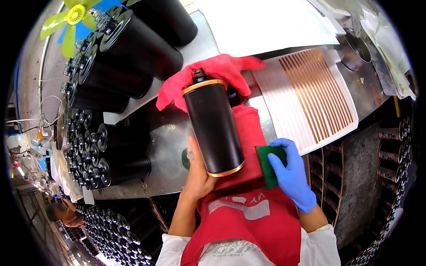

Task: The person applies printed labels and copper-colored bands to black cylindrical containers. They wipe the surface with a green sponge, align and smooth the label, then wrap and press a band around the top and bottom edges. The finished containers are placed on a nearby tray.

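Note:
A black cylindrical bottle [214, 131] with a narrow neck and a gold band near each end lies tilted, its neck pointing away from me. My bare left hand [197, 179] grips its lower left side near the bottom band; some fingers are hidden under it. Behind the neck a bunched pink-red cloth [224, 66] props the far end. In a blue glove, my right hand [290, 173] pinches a flat green rectangular piece [265, 167], perhaps a scraper or pad, right of the bottle and apart from it. Another red cloth [249, 133] lies under the bottle's right side.
On the right lies a white sheet [275, 88] with rows of copper-gold strips [317, 95], beside a metal cup [355, 51]. Large black bottles [137, 44] stand at the far left. Many more fill racks on both sides. A yellow-green fan [75, 15] is at upper left.

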The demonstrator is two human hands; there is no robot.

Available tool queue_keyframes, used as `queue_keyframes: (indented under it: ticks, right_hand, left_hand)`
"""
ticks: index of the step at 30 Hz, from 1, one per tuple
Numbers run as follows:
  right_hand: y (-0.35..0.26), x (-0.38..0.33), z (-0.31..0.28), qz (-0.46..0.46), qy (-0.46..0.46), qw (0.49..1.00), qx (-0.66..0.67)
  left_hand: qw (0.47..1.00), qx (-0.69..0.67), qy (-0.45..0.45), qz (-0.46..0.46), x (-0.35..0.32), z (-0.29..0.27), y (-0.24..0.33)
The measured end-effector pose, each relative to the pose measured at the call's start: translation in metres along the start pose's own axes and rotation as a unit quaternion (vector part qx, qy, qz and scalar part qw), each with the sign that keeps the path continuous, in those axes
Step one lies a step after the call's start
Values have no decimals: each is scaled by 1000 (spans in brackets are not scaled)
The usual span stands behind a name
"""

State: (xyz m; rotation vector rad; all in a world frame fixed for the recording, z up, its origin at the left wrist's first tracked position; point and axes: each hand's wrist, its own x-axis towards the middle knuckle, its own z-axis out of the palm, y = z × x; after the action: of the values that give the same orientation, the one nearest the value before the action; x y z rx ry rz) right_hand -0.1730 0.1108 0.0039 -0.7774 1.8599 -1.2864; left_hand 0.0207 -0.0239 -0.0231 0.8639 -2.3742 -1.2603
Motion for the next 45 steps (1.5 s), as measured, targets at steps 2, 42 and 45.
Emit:
queue_keyframes:
  ticks: [2, 42, 45]
  right_hand:
    - [-18, -6, 1, -37, 6, 999, 5]
    - [11, 6, 6, 31, -23, 999, 36]
    - [1, 22, -16, 96, -32, 975, 198]
  left_hand:
    - [992, 104, 39, 56, -5, 4, 13]
    - [995, -100, 10, -9, -3, 6, 16]
    - [968, 104, 190, 129, -23, 16, 11]
